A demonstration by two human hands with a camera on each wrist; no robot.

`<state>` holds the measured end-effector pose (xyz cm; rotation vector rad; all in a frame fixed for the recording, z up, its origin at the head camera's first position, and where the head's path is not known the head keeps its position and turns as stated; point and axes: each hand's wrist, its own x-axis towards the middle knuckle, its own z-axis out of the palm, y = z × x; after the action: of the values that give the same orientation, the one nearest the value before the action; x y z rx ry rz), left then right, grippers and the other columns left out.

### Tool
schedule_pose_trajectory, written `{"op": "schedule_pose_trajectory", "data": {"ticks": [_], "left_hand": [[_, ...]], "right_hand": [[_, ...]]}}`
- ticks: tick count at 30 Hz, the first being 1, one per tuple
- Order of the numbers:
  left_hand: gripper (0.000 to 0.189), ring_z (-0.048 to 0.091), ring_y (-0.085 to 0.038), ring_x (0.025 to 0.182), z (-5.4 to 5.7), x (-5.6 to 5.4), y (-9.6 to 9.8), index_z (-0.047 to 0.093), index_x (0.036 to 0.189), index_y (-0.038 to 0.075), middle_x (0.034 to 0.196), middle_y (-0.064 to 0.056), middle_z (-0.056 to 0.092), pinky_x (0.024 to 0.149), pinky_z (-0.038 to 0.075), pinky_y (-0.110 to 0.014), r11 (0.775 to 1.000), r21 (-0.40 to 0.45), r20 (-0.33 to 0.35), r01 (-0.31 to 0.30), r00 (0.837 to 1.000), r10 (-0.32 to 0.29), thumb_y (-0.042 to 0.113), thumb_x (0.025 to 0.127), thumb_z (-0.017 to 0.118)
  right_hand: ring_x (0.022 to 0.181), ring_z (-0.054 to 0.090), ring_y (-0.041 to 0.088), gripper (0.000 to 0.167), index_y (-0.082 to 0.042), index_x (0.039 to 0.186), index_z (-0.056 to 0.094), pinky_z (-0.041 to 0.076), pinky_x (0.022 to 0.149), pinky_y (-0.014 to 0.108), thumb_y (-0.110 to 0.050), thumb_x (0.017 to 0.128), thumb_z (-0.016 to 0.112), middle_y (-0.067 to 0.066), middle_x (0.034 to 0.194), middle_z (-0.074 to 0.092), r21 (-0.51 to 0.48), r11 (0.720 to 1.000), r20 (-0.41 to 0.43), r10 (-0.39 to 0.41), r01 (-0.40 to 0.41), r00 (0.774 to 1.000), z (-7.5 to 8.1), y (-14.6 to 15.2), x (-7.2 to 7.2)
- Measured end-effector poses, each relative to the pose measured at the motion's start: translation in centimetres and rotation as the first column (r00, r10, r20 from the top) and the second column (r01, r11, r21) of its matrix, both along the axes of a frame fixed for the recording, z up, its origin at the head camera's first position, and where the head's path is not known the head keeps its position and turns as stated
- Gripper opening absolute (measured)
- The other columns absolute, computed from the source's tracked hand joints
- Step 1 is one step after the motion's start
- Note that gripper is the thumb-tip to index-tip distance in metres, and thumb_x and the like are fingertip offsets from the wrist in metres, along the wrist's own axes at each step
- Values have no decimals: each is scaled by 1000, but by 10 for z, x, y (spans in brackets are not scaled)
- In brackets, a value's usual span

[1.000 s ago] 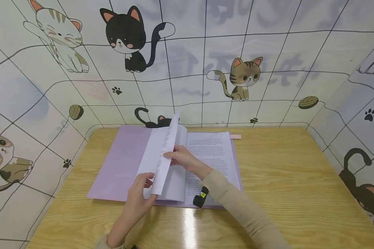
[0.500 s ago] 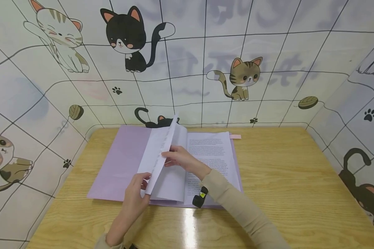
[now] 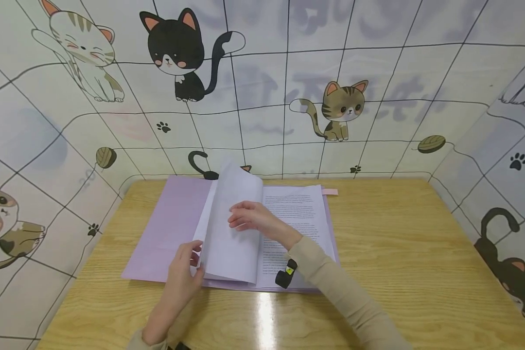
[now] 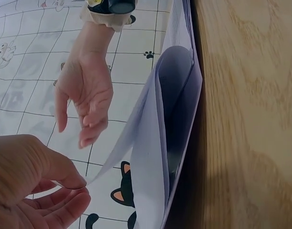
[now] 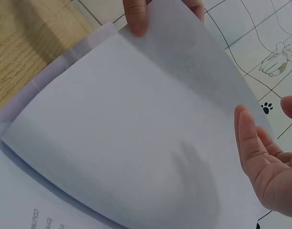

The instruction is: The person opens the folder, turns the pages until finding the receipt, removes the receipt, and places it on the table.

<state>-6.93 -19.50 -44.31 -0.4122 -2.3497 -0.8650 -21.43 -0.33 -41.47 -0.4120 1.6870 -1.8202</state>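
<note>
A lilac folder lies spread on the table, with printed sheets on its right side. Over its middle a white sheet stands lifted and curves to the left. My left hand pinches the near left corner of this sheet between thumb and fingers, as the left wrist view shows at the sheet's tip. Just over the sheet's blank side hovers my right hand, fingers loosely extended and holding nothing. In the right wrist view its fingers are apart from the paper, and a shadow falls below them.
The wooden table extends on both sides of the folder. A pink tab sticks out at the folder's upper right. Behind stands a white wall covering with cat drawings and grid lines. A black wrist camera hangs by the right sleeve.
The left hand has drawn the sheet's corner leftward and down, so the sheet opens out to the left. The right hand has let go of the sheet's edge and stays near the same spot.
</note>
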Motion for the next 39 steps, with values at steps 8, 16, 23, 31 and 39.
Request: {"op": "schedule_pose_trajectory", "data": {"ticks": [8,16,23,31,39], "left_hand": [[67,54,-22,71,-3,-1,-11,47,121,-12,93,-20,53,57,50,-30,998,-34,22,-53,998,54,-26,57,62],[72,53,-25,71,-10,0,-18,47,125,-9,96,-25,53,57,49,-36,994,-80,94,-72,992,79,-25,57,65],[44,53,-25,74,-16,0,-20,57,105,-12,96,-23,50,53,46,-24,995,-48,204,-88,974,96,-22,62,63],[32,55,-25,73,-19,1,-25,60,97,-12,97,-23,52,55,48,-23,992,-48,334,-116,934,125,-18,66,64],[25,55,-24,72,-22,-1,-29,62,94,-12,97,-23,52,56,49,-26,987,-77,445,-139,881,159,-15,69,62]], "right_hand": [[86,64,16,39,10,122,49,52,82,33,-13,92,54,12,98,65,16,999,-17,-29,29,999,1,16,-8],[85,64,16,33,9,119,50,52,83,33,-11,92,53,12,96,65,25,997,-15,-71,71,997,1,34,-14],[86,64,16,36,8,122,49,51,84,34,-11,92,54,13,99,65,62,992,-15,-112,113,994,-2,52,-22],[89,64,19,37,8,123,48,51,85,34,-13,93,53,18,104,63,112,982,-37,-148,151,988,-7,75,-29],[90,63,17,41,8,125,46,51,85,30,-15,93,55,20,110,61,166,963,-53,-208,214,977,-15,96,-38]]}}
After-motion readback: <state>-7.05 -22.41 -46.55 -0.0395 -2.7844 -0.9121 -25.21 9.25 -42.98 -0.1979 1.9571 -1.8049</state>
